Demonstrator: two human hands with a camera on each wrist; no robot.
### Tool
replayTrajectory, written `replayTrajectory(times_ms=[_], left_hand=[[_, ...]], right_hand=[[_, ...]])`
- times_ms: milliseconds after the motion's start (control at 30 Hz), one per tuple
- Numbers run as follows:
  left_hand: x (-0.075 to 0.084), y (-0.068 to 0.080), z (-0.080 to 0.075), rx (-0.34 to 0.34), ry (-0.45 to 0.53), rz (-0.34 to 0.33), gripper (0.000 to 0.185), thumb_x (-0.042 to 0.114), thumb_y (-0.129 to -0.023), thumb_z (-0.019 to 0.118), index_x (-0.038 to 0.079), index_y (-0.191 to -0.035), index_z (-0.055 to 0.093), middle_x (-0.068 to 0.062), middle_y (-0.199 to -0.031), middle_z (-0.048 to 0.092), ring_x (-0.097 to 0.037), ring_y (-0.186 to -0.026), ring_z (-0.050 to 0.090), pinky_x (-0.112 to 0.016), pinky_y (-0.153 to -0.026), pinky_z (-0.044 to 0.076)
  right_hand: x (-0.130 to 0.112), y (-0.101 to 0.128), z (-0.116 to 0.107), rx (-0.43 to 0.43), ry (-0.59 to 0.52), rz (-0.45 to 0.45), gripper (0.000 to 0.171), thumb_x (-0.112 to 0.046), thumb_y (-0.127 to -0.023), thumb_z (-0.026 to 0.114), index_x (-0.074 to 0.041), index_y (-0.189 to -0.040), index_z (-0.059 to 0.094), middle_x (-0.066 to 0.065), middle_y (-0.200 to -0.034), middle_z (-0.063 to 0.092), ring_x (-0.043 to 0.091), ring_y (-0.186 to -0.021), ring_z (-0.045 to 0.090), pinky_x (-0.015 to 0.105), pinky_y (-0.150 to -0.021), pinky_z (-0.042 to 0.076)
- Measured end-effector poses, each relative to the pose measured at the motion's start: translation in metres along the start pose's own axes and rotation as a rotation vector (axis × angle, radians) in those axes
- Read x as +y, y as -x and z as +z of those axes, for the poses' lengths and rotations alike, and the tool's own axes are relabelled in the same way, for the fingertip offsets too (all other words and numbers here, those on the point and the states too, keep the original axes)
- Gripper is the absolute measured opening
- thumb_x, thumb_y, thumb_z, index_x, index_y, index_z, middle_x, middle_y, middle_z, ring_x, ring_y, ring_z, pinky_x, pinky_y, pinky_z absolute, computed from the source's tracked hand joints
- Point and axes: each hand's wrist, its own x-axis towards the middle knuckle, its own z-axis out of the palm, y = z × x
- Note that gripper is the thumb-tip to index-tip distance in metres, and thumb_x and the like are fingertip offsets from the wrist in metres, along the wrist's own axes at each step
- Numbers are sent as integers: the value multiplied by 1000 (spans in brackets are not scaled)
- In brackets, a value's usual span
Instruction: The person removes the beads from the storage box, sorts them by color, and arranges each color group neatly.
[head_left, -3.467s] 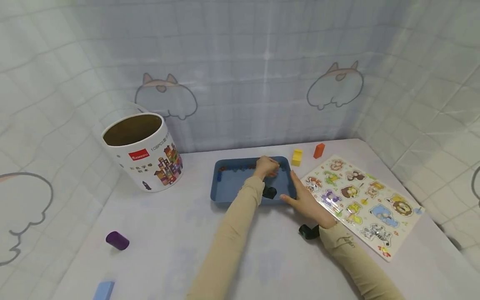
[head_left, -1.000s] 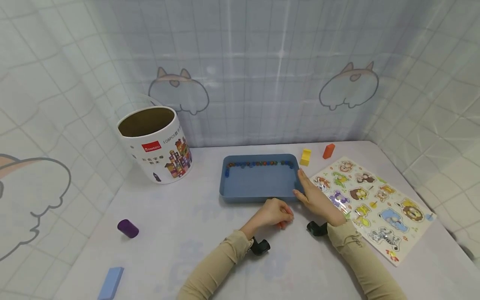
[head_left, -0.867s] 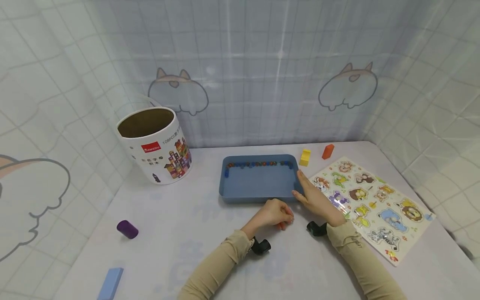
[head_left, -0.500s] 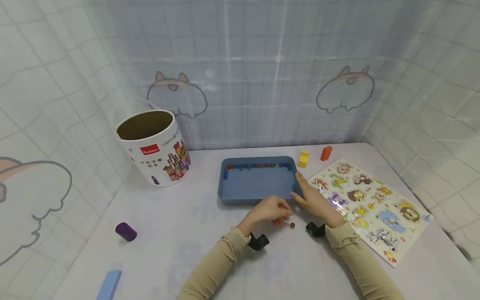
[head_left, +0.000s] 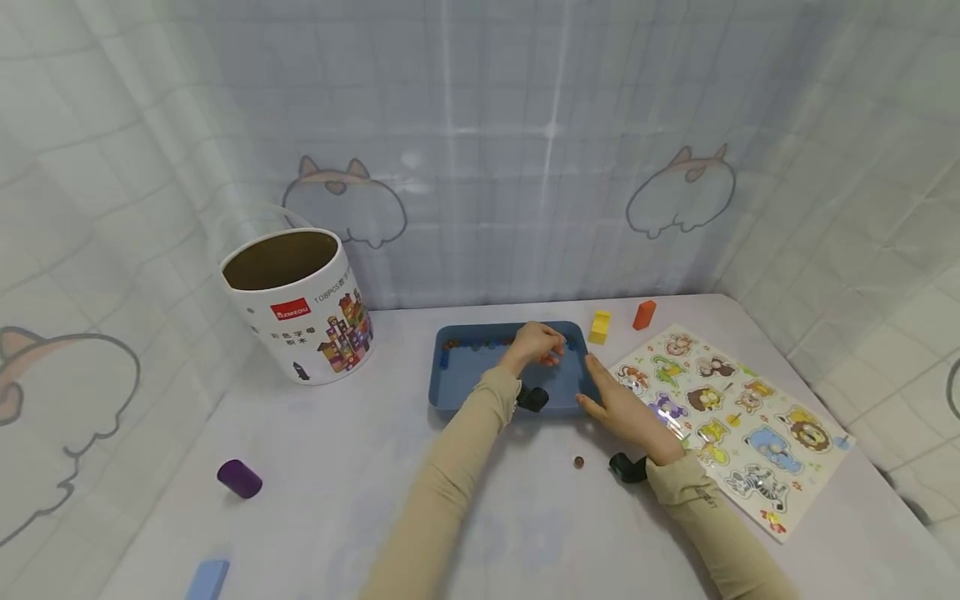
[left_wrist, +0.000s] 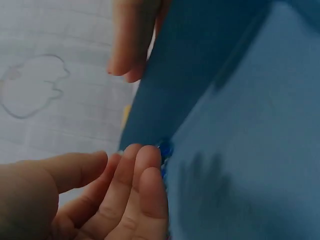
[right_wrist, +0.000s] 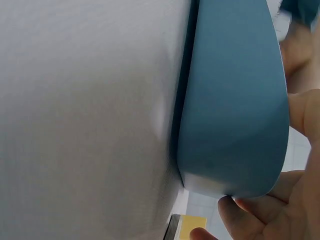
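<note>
Reaching back from the near desk (head_left: 360, 467) into the blue tray (head_left: 472, 383), the left hand (head_left: 534, 343) is pinching a small orange bead (head_left: 551, 360) at the far row of beads (head_left: 480, 342), while the right hand (head_left: 618, 408) is pressing spread fingers against the tray's right rim.

tray (head_left: 480, 379) blue | blocks yellow (head_left: 598, 327), orange (head_left: 643, 314) | cylinder (head_left: 239, 479) purple | puzzle (head_left: 731, 412) multicoloured animals | sleeves (head_left: 457, 467) beige

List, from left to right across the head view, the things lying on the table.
Light blue block → purple cylinder → white tub → blue tray → yellow block → orange block → animal puzzle board.
</note>
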Motion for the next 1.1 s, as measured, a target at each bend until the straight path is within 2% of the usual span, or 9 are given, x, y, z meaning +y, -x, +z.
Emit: replayTrajectory(times_ms=[100,233,300,400,567,633,733,933,1100], left_hand=[[3,-21,13,66,110,-89,22,9,-95,59,-4,-111,69,-11,-82,70,-15,-54,63,-32,-68,60],[-3,-39,23,126,174,-217,16,1,-92,60,-9,-99,70,-8,-62,60,-12,-41,55,-24,-50,55],[-7,-45,26,129,184,-259,15,0,-92,60,-10,-97,70,-9,-61,59,-13,-40,54,-22,-46,52],[-9,-50,30,125,220,-285,15,1,-91,62,-9,-99,69,-13,-71,67,-15,-43,58,-21,-46,52],[-5,-48,37,88,267,-270,22,2,-90,66,-12,-108,67,-22,-98,73,-25,-69,73,-26,-62,59],[-3,-43,39,72,261,-261,23,2,-90,66,-12,-108,68,-23,-101,72,-28,-83,74,-28,-70,60],[-2,-33,35,45,267,-231,22,0,-91,65,-12,-108,67,-24,-103,71,-30,-92,72,-30,-77,59],[3,-11,11,-62,351,-113,24,0,-91,64,-13,-112,66,-26,-109,69,-34,-98,70,-33,-81,58],[7,16,-9,-147,288,-15,27,6,-94,63,-8,-116,65,-23,-108,70,-26,-85,73,-42,-91,55]], right_hand=[[1,0,1,11,4,-2,73,-28,-100,53,6,-152,15,28,-158,16,44,-144,24,57,-113,28],[-1,0,7,12,8,-9,73,-28,-101,53,5,-153,15,27,-158,16,44,-144,25,56,-113,28],[-2,0,8,11,2,-5,73,-28,-100,54,4,-153,15,26,-159,16,43,-144,25,56,-114,29],[-2,1,8,13,17,-7,73,-28,-101,53,4,-153,14,26,-159,17,43,-143,26,56,-113,30],[0,1,4,3,31,7,73,-30,-101,52,1,-154,12,24,-160,16,41,-144,27,55,-114,30],[1,1,3,-2,28,8,73,-30,-101,51,1,-154,12,24,-160,15,41,-144,27,55,-114,29],[1,1,3,-2,22,5,72,-29,-101,51,2,-154,12,24,-160,15,42,-144,26,56,-114,29],[3,2,4,16,31,-3,73,-29,-101,52,3,-153,14,26,-159,15,43,-144,25,57,-113,29],[3,2,3,16,33,-9,73,-30,-101,52,5,-153,14,26,-159,14,44,-144,23,58,-113,28]])
